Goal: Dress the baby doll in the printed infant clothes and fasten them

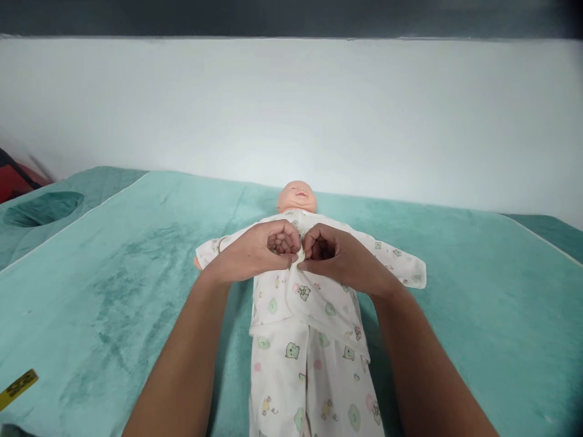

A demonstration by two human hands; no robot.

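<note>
A baby doll [297, 196] lies on its back, dressed in a white printed top [314, 303] and matching pants [291, 376]. My left hand [268, 246] and my right hand [332, 252] meet over the chest, fingers curled. Each pinches the front edge of the top between thumb and fingers, close to the middle opening. Below my hands the top's front lies overlapped. Whatever fastener may sit between the fingertips is hidden. The doll's sleeves stretch out to both sides, and the right-hand cuff lies flat with no doll hand showing.
A teal plush cover [136, 273] spreads under the doll. Behind it rises a white wall [291, 109] with a dark band on top. At the left are a round hollow [43, 208], a red and black item [13, 179] and a yellow strip [18, 388] with dark marks.
</note>
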